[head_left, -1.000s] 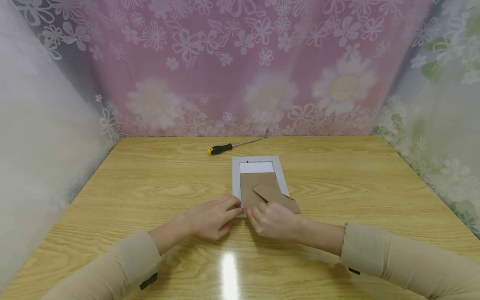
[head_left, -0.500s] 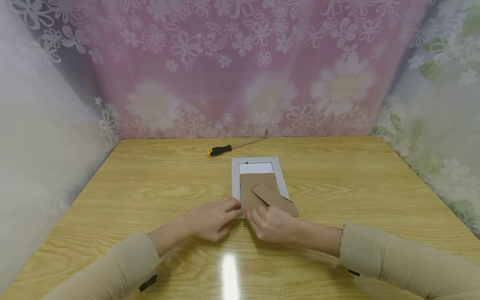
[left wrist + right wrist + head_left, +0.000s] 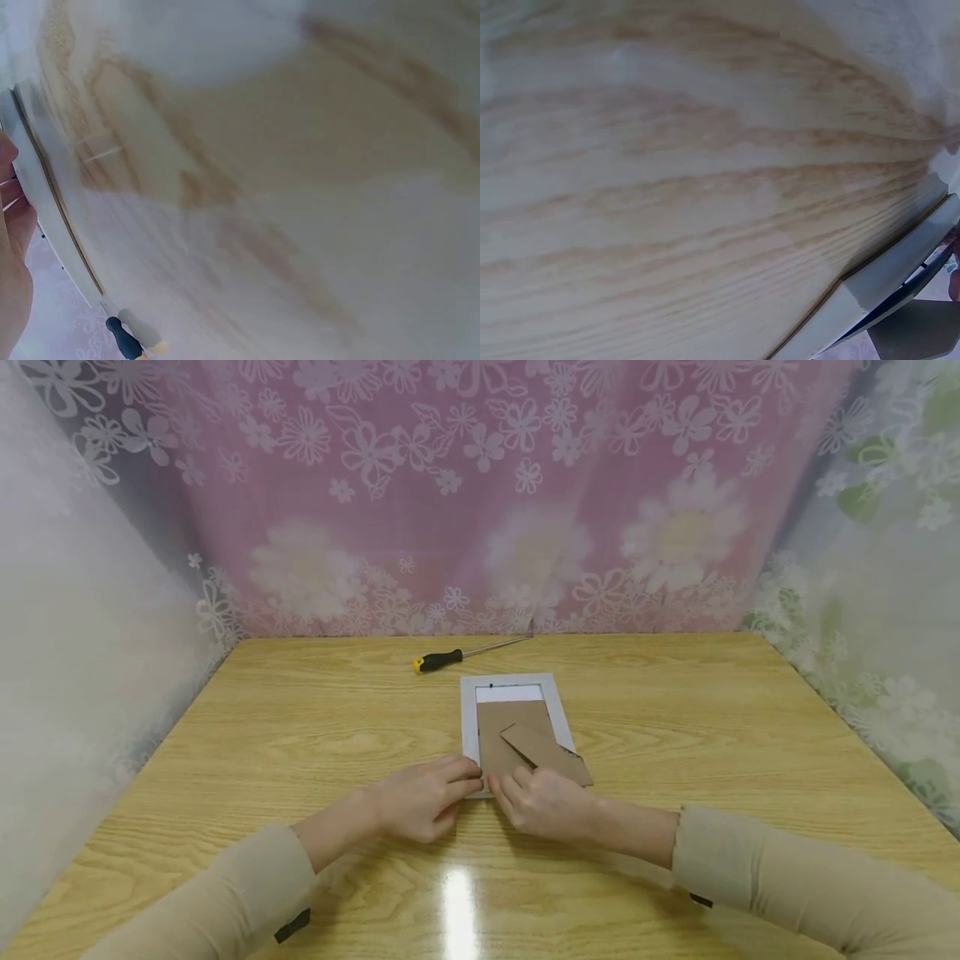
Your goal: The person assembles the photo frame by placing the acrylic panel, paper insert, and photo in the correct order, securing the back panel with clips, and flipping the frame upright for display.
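While the left hand [image 3: 423, 797] is gripping the pale-grey rectangular frame [image 3: 469, 718], the right hand [image 3: 551, 806] is pinching the brown cardboard backing [image 3: 504, 714]; skewed pressure is risking jamming.

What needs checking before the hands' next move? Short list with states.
1. Frame resting on the table: ok.
2. Backing board filling the opening: not ok, a white strip shows beyond its far edge.
3. Left hand on the frame: ok, at the near left corner.
4. Right hand at the board: ok, fingers curled over its near end.
5. Board's near edge seated: cannot tell, largely hidden by the hands.
6. Screwdriver clear of the work: ok, lying beyond the frame, apart from it.
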`<act>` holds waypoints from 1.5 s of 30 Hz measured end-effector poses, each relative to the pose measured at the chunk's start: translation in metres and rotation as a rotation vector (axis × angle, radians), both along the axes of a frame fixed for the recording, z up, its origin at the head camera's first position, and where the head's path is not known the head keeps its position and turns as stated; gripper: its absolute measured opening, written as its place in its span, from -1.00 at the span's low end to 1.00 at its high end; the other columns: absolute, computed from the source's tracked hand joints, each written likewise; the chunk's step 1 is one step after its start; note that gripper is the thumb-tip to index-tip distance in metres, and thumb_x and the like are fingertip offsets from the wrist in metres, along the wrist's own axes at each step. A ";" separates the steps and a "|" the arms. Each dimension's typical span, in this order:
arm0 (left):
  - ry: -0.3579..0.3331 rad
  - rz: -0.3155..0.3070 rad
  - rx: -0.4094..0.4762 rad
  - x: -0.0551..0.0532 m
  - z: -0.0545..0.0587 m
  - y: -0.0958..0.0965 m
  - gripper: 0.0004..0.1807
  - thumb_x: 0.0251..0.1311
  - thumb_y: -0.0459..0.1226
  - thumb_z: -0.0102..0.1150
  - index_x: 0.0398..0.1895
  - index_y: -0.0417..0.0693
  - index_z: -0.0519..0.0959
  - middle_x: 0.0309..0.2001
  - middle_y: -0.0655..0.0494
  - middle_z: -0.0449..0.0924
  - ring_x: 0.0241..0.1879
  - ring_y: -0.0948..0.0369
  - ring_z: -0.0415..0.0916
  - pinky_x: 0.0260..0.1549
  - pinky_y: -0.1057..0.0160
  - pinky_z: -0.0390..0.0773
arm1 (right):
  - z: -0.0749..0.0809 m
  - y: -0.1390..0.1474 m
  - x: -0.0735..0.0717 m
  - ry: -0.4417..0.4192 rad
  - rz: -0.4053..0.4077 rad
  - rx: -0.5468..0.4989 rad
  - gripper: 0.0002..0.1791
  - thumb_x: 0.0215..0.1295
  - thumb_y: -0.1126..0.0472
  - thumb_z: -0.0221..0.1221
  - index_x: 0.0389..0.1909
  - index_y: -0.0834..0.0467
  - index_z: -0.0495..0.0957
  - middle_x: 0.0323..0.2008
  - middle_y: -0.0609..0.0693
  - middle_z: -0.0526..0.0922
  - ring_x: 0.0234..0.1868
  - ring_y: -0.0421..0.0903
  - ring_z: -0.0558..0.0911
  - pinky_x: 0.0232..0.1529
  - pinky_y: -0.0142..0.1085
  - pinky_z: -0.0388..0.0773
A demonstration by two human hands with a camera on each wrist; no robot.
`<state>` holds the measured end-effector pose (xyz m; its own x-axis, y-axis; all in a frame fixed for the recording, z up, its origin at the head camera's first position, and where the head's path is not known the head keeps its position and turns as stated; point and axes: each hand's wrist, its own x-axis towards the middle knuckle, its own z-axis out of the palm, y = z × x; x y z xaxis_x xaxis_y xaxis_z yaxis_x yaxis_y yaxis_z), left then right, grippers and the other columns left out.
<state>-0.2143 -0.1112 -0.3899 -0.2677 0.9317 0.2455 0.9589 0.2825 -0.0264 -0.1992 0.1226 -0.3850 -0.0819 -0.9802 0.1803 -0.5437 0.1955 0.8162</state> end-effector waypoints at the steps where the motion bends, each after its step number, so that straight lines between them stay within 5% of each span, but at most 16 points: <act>1: -0.002 0.000 0.002 0.000 0.000 0.000 -0.54 0.00 -0.38 0.01 0.04 -0.32 0.49 0.01 -0.06 0.44 0.03 0.12 0.38 0.12 0.33 0.34 | 0.001 0.000 0.000 -0.007 -0.003 -0.001 -0.32 0.39 0.42 -0.54 -0.13 0.15 0.66 -0.45 -0.06 0.61 -0.62 -0.27 0.41 -0.82 -0.52 0.24; 19: 0.005 0.004 -0.013 -0.002 0.003 -0.001 -0.60 0.00 -0.37 0.01 -0.01 -0.26 0.48 0.03 -0.06 0.44 0.08 0.11 0.36 0.18 0.31 0.29 | 0.003 -0.003 -0.004 -0.109 -0.009 -0.065 -0.30 0.42 0.40 -0.58 -0.14 0.19 0.65 -0.44 -0.03 0.61 -0.59 -0.23 0.46 -0.81 -0.51 0.26; 26: -0.004 0.024 -0.038 0.000 0.003 -0.002 -0.57 0.02 -0.36 0.01 0.03 -0.27 0.47 0.05 -0.07 0.45 0.12 0.09 0.34 0.21 0.29 0.25 | 0.004 -0.003 -0.004 -0.217 -0.041 -0.076 -0.74 0.21 0.22 0.12 -0.13 0.20 0.64 -0.39 0.00 0.62 -0.49 -0.17 0.56 -0.71 -0.46 0.43; 31: -0.002 0.023 -0.042 0.002 0.003 -0.002 -0.57 0.01 -0.35 0.01 0.03 -0.28 0.47 0.06 -0.08 0.44 0.13 0.08 0.34 0.21 0.28 0.26 | 0.007 -0.001 -0.005 -0.277 -0.009 -0.115 -0.79 0.15 0.26 0.20 -0.20 0.23 0.64 -0.37 0.01 0.60 -0.42 -0.14 0.57 -0.57 -0.46 0.51; 37: 0.021 -0.005 0.016 0.001 -0.001 0.000 -0.66 0.07 -0.38 0.01 -0.03 -0.25 0.48 -0.01 -0.05 0.46 0.03 0.13 0.39 0.13 0.33 0.34 | 0.009 0.009 -0.008 -0.297 0.211 -0.303 -0.61 0.43 0.40 -0.26 -0.30 0.27 0.58 -0.39 0.00 0.50 -0.42 -0.12 0.46 -0.48 -0.47 0.45; 39: 0.029 0.002 0.044 0.001 -0.003 0.001 -0.70 0.09 -0.39 0.04 -0.07 -0.24 0.49 -0.04 -0.02 0.47 -0.01 0.14 0.41 0.09 0.36 0.37 | 0.010 0.015 -0.009 -0.341 0.261 -0.377 -0.66 0.44 0.33 -0.21 -0.28 0.27 0.57 -0.40 0.00 0.48 -0.43 -0.12 0.44 -0.47 -0.44 0.44; 42: 0.049 0.034 0.089 0.001 -0.005 0.004 -0.76 0.10 -0.38 0.10 -0.13 -0.23 0.51 -0.10 0.00 0.49 -0.07 0.17 0.45 0.02 0.39 0.42 | 0.011 0.032 -0.012 -0.451 0.256 -0.480 -0.68 0.41 0.14 -0.07 -0.21 0.30 0.54 -0.36 0.04 0.49 -0.41 -0.09 0.46 -0.43 -0.37 0.47; 45: 0.037 0.117 0.137 0.003 -0.005 0.008 -0.75 0.11 -0.31 0.16 -0.16 -0.25 0.52 -0.13 -0.01 0.49 -0.12 0.17 0.47 -0.10 0.40 0.49 | 0.010 0.055 -0.016 -0.585 0.169 -0.578 -0.47 0.32 -0.09 0.00 -0.06 0.35 0.48 -0.26 0.11 0.50 -0.34 -0.06 0.50 -0.41 -0.30 0.51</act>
<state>-0.2110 -0.1036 -0.3945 -0.3608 0.8517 0.3800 0.9183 0.3955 -0.0147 -0.2153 0.1777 -0.3752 -0.1785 -0.7540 0.6322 -0.9078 0.3741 0.1898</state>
